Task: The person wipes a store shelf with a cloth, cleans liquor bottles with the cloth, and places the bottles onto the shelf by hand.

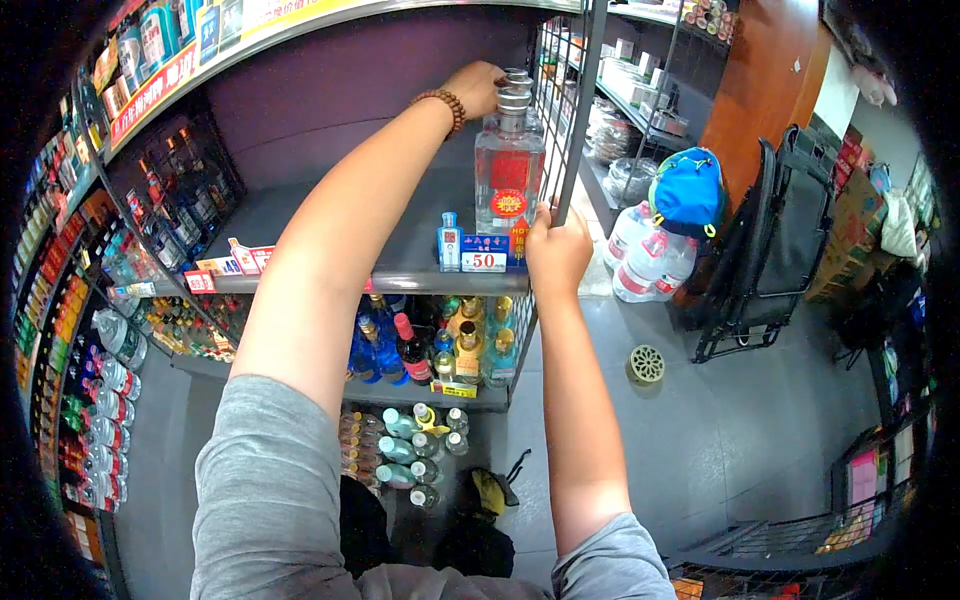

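My left hand (pixel 478 90) reaches to the back of the dark shelf (pixel 400 225), its fingers curled at the capped neck of a clear glass liquor bottle; the fingertips are partly hidden. In front of it stands another clear square bottle (pixel 509 165), upright, with a silver cap and red print. My right hand (pixel 557 245) is closed around the metal edge of the wire mesh side panel (pixel 567 110), thumb up, just right of the bottles. Below the bottle, a blue price card (pixel 484 256) reading 50 and a small bottle-shaped tag (pixel 449 243) sit on the shelf's front edge.
Lower shelving holds colourful liquor bottles (pixel 468 350), and more bottles (pixel 400 448) stand on the floor below. Right of the rack are large water bottles (pixel 640 260) with a blue bag (pixel 688 190) on top, and a folded black chair (pixel 760 250). Stocked shelves (pixel 60 330) line the left.
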`<state>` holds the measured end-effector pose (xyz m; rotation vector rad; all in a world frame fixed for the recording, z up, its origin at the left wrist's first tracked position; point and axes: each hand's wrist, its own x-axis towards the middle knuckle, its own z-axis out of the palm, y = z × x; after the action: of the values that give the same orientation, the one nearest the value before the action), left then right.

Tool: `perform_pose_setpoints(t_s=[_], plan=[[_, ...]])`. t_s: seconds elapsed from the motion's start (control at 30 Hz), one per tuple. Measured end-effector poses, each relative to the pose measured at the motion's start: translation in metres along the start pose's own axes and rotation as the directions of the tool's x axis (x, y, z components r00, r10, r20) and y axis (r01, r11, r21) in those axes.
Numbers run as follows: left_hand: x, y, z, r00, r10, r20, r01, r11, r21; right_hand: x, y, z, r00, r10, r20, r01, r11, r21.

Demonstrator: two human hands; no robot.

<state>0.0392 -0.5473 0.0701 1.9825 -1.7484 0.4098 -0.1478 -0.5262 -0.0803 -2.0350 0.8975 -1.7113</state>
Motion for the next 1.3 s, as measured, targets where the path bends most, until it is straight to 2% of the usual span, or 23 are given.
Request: perform_pose_setpoints(t_s=[0.27, 0.37, 0.43, 0.57, 0.63, 0.67, 0.73, 0.87, 0.93, 0.97, 1.03, 1.17, 1.23, 1.27, 1.3], plan=[[-0.001, -0.006, 0.001, 1.0, -0.012, 0.002, 0.012, 1.0, -0.006, 0.0, -0.003, -0.001, 1.0, -0.021, -0.004, 0.021, 0.999, -0.034], [-0.002, -0.004, -0.004, 0.999, -0.025, 0.048, 0.026, 0.999, -0.037, 0.0, -0.003, 0.0, 1.0, 0.007, -0.014, -0.007, 1.0, -0.014], [-0.003, -0.003, -0.006, 0.988, -0.071, 0.136, 0.086, 0.991, -0.107, 0.0, -0.002, 0.0, 1.0, 0.015, 0.008, -0.015, 1.0, -0.027], [-0.004, -0.01, -0.002, 0.996, -0.031, 0.078, 0.042, 0.99, -0.134, 0.001, 0.0, 0.0, 1.0, -0.001, 0.019, 0.002, 1.0, -0.026], [-0.004, -0.013, 0.001, 0.986, -0.09, 0.143, 0.142, 0.901, -0.411, 0.001, -0.002, -0.002, 1.0, 0.013, 0.025, -0.013, 1.0, -0.017], [-0.005, -0.014, 0.002, 0.986, -0.09, 0.143, 0.142, 0.9, -0.411, 0.001, -0.003, -0.003, 0.999, 0.03, 0.03, -0.03, 1.0, -0.01], [-0.01, -0.016, 0.005, 0.981, -0.123, 0.149, 0.185, 0.828, -0.529, 0.001, -0.004, -0.004, 1.0, 0.021, 0.02, -0.021, 1.0, 0.002], [-0.013, -0.019, 0.01, 0.979, -0.149, 0.137, 0.2, 0.806, -0.557, 0.001, -0.006, -0.006, 0.999, 0.039, 0.007, -0.039, 0.999, 0.036], [-0.013, -0.02, 0.01, 0.993, -0.093, 0.076, 0.118, 0.867, -0.484, 0.0, -0.005, -0.005, 0.998, 0.067, 0.007, -0.068, 0.996, 0.053], [-0.014, -0.019, 0.009, 0.993, -0.094, 0.074, 0.119, 0.867, -0.484, 0.0, -0.005, -0.004, 0.995, 0.095, 0.007, -0.095, 0.993, 0.073], [-0.013, -0.017, 0.008, 0.994, -0.099, 0.043, 0.108, 0.93, -0.352, -0.001, -0.005, -0.003, 0.992, 0.123, 0.004, -0.122, 0.988, 0.094], [-0.027, -0.023, 0.019, 0.991, -0.122, -0.058, 0.094, 0.931, -0.354, -0.003, -0.002, -0.001, 0.99, 0.138, -0.024, -0.134, 0.982, 0.13], [-0.049, -0.02, 0.028, 0.955, -0.272, -0.118, 0.18, 0.847, -0.5, -0.002, -0.004, -0.003, 0.988, 0.153, -0.011, -0.151, 0.981, 0.126], [-0.06, -0.015, 0.026, 0.957, -0.267, -0.117, 0.177, 0.851, -0.495, -0.002, -0.005, -0.004, 0.986, 0.165, -0.003, -0.163, 0.979, 0.119], [-0.071, -0.011, 0.023, 0.94, -0.341, 0.001, 0.282, 0.777, -0.563, -0.002, -0.005, -0.004, 0.986, 0.167, -0.01, -0.165, 0.979, 0.123]])
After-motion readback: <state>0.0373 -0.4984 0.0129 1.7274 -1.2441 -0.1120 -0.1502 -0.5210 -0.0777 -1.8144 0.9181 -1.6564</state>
